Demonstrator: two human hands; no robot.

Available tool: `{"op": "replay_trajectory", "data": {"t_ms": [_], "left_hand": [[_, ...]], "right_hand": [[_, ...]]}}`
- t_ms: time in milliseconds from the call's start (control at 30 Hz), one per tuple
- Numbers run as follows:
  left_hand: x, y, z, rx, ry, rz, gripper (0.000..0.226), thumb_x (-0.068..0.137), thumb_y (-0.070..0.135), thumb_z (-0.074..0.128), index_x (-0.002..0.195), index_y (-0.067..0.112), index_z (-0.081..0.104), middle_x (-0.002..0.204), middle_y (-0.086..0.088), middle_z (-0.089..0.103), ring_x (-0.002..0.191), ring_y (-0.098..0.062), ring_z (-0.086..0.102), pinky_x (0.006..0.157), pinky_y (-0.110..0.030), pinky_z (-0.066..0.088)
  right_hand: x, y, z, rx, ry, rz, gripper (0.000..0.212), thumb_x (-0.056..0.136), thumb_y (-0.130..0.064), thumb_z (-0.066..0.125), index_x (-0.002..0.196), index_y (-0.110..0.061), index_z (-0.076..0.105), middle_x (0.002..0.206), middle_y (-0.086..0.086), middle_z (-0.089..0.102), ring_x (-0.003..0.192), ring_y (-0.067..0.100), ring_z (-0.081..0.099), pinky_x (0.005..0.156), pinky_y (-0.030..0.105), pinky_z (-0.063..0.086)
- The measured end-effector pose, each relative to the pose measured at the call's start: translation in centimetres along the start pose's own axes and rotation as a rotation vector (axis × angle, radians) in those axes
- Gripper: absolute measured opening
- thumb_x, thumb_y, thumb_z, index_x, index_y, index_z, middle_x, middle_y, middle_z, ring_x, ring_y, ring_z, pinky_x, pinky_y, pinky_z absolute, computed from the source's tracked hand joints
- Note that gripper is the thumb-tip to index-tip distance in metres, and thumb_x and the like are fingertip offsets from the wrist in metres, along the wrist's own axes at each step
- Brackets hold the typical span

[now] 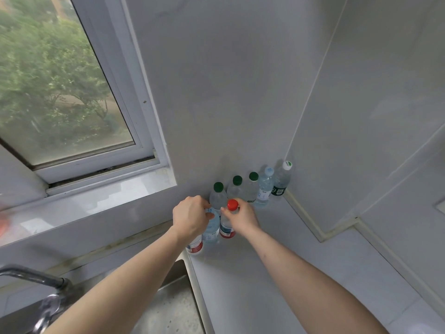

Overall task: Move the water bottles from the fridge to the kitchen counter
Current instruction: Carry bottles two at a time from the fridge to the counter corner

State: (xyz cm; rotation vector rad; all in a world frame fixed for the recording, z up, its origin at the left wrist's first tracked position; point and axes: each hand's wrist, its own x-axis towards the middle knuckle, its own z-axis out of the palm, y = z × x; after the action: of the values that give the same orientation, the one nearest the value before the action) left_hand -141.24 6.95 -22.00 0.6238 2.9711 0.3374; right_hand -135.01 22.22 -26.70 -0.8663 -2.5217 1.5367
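Head view: both hands set bottles on the counter (277, 273) near the window (60, 92).
Left hand (190, 219) grips the blue-label bottle (212, 229), right hand (243, 216) the red-capped bottle (228, 222); best released upright, not knocking the rest.

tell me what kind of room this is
Most likely a home kitchen: a metal sink with a faucet, a tiled counter holding water bottles, beside a window.

Pale grey tabletop (277, 273), corner at 1 o'clock. On it: five upright bottles in a row along the back wall (252, 189), three more in front at 11 (212, 227).
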Motion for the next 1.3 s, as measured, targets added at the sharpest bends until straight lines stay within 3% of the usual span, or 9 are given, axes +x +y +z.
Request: {"op": "replay_trajectory", "data": {"t_ms": [233,300,400,533,767,867,967,1067,1300], "left_hand": [[-0.2,0.0,0.0,-0.006,-0.015,-0.022,0.032,0.093,0.042,0.073,0.121,0.027,0.076,0.107,0.003,0.078,0.088,-0.023,0.073,0.074,-0.035,0.061],[-0.1,0.0,0.0,-0.009,-0.013,-0.026,0.032,0.093,0.042,0.074,0.120,0.026,0.076,0.107,0.003,0.078,0.087,-0.023,0.073,0.075,-0.036,0.062],[-0.2,-0.1,0.1,-0.007,-0.004,-0.028,0.032,0.092,0.043,0.074,0.120,0.026,0.076,0.107,0.003,0.078,0.086,-0.024,0.073,0.073,-0.034,0.061],[-0.3,-0.1,0.4,-0.001,0.006,-0.012,0.032,0.094,0.043,0.072,0.121,0.025,0.075,0.107,0.003,0.078,0.087,-0.023,0.073,0.067,-0.030,0.055],[-2.0,-0.6,0.7,0.066,0.048,0.102,0.040,0.098,0.040,0.065,0.138,0.034,0.062,0.130,0.007,0.068,0.112,-0.023,0.063,0.082,-0.038,0.057],[-3.2,-1.1,0.8,0.063,0.035,0.136,0.044,0.099,0.034,0.065,0.143,0.033,0.057,0.142,0.007,0.060,0.119,-0.024,0.057,0.085,-0.037,0.056],[-4.3,-1.6,0.7,0.037,0.002,0.154,0.051,0.099,0.029,0.063,0.148,0.032,0.048,0.155,0.004,0.045,0.134,-0.027,0.046,0.100,-0.039,0.052],[-6.1,-1.6,-0.6,-0.112,-0.028,0.156,0.057,0.100,0.027,0.063,0.152,0.031,0.041,0.159,0.003,0.037,0.142,-0.026,0.036,0.109,-0.039,0.046],[-13.9,-2.9,-4.7,-0.273,-0.054,0.241,0.045,0.100,0.032,0.062,0.144,0.037,0.051,0.158,0.011,0.035,0.141,-0.018,0.035,0.112,-0.031,0.037]], "right_hand": [[-0.5,0.0,0.7,0.101,0.051,-0.034,0.017,0.094,-0.033,0.079,0.095,-0.034,0.062,0.091,-0.018,0.064,0.095,0.013,0.060,0.084,0.026,0.043],[-0.5,0.1,0.7,0.112,0.039,-0.034,0.020,0.094,-0.032,0.078,0.110,-0.031,0.066,0.100,-0.014,0.066,0.103,0.013,0.060,0.090,0.027,0.044],[-0.8,0.3,0.3,0.086,-0.013,-0.013,0.043,0.095,-0.033,0.077,0.135,-0.023,0.064,0.119,-0.009,0.063,0.114,0.011,0.055,0.099,0.026,0.042],[-1.4,0.6,-0.3,0.035,-0.035,-0.016,0.040,0.096,-0.031,0.077,0.132,-0.022,0.064,0.117,-0.010,0.062,0.114,0.011,0.054,0.098,0.027,0.041],[-2.7,0.4,-1.4,-0.008,-0.031,-0.051,0.049,0.096,-0.024,0.076,0.143,-0.023,0.061,0.140,-0.002,0.066,0.133,0.020,0.057,0.108,0.031,0.044],[-3.5,0.3,-1.8,-0.030,-0.035,-0.034,0.055,0.096,-0.024,0.076,0.147,-0.025,0.056,0.142,-0.003,0.063,0.133,0.021,0.057,0.108,0.032,0.046],[-4.6,0.4,-2.2,-0.030,-0.065,-0.020,0.063,0.095,-0.023,0.077,0.152,-0.026,0.050,0.145,-0.006,0.060,0.135,0.020,0.057,0.108,0.031,0.047],[-6.9,0.3,-3.1,-0.005,-0.094,-0.017,0.064,0.094,-0.027,0.077,0.152,-0.028,0.049,0.142,-0.011,0.058,0.122,0.013,0.060,0.095,0.027,0.049],[-16.2,1.6,-7.1,-0.038,-0.099,-0.044,0.055,0.097,-0.032,0.072,0.148,-0.036,0.053,0.143,-0.013,0.057,0.129,0.009,0.057,0.091,0.022,0.049]]}}
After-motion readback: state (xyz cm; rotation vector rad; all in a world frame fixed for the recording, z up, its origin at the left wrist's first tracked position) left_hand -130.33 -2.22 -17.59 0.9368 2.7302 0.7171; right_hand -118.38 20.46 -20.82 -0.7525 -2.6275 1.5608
